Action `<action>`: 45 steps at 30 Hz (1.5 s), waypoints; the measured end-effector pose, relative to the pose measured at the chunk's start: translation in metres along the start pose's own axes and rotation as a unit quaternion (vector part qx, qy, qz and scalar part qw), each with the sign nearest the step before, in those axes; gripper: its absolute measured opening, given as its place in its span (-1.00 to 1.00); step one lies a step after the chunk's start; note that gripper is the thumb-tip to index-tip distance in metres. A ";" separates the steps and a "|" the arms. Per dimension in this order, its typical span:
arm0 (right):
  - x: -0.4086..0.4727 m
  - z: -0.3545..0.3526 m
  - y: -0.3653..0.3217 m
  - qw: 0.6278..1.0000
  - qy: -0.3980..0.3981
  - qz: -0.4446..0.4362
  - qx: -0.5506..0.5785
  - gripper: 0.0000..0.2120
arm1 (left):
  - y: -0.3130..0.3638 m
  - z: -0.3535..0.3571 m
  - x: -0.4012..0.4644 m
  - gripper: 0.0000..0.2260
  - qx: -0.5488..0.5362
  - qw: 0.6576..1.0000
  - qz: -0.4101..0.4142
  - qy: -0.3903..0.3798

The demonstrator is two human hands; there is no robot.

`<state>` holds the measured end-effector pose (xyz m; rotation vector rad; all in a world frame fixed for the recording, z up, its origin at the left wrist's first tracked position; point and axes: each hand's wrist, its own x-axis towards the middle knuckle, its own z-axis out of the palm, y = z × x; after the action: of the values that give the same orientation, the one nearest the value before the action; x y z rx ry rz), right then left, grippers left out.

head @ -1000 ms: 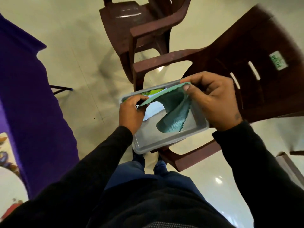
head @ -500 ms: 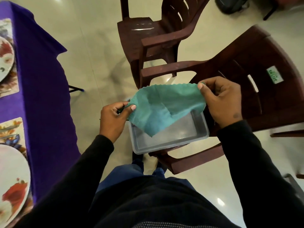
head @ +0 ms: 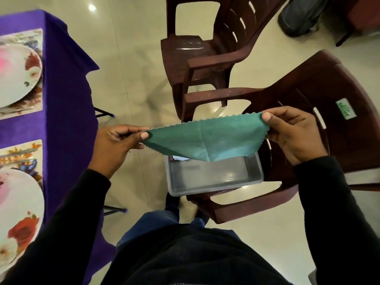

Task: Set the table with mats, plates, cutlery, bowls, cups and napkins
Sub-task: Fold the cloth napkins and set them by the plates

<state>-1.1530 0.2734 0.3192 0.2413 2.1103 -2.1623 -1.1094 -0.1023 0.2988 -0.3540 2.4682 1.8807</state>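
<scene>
Fingers: thumb and forefinger of the left hand (head: 115, 145) pinch the left corner of a teal cloth napkin with zigzag-cut edges (head: 207, 138); thumb and forefinger of the right hand (head: 292, 132) pinch its right corner; the remaining fingers of both hands are curled.
Napkin: stretched taut between the two hands along its far edge, its middle sagging in a soft point toward the near side; it hangs in the air, touching only the fingers.
Container: a grey rectangular plastic tub (head: 216, 177) sits on the seat of the near dark-brown plastic armchair (head: 320, 112), directly below the napkin; its far part is hidden by the cloth, and a scrap of white and dark shows at its far left corner, too covered to identify.
Worktop: at the left, draped in a purple cloth (head: 65, 99), carrying two floral place mats (head: 26, 149), each with a white flower-patterned plate (head: 18, 73) on it.
Surroundings: a second dark-brown plastic armchair (head: 201, 56) stands farther off on the pale glossy floor (head: 131, 58).
</scene>
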 end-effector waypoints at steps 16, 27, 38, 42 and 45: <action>-0.076 0.114 0.023 0.978 -0.001 -0.117 -0.173 -0.95 | 0.036 0.084 -0.059 -0.86 -0.270 0.943 -0.193 -0.022; -0.091 0.131 0.032 0.978 0.037 -0.086 -0.185 -0.95 | 0.038 0.087 -0.077 -0.83 -0.362 0.886 -0.288 -0.008; -0.097 0.139 0.034 0.987 0.022 -0.080 -0.135 -0.92 | 0.041 0.086 -0.080 -0.77 -0.417 0.848 -0.326 0.003; -0.098 0.138 0.035 0.986 0.005 -0.083 -0.146 -0.90 | 0.041 0.085 -0.080 -0.75 -0.422 0.838 -0.346 0.007; -0.098 0.138 0.035 0.983 0.005 -0.094 -0.157 -0.89 | 0.043 0.085 -0.081 -0.79 -0.421 0.836 -0.352 0.008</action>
<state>-1.0551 0.1310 0.3062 0.0232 2.5290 -1.8756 -1.0490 0.0025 0.3285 -1.0864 1.0475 2.3694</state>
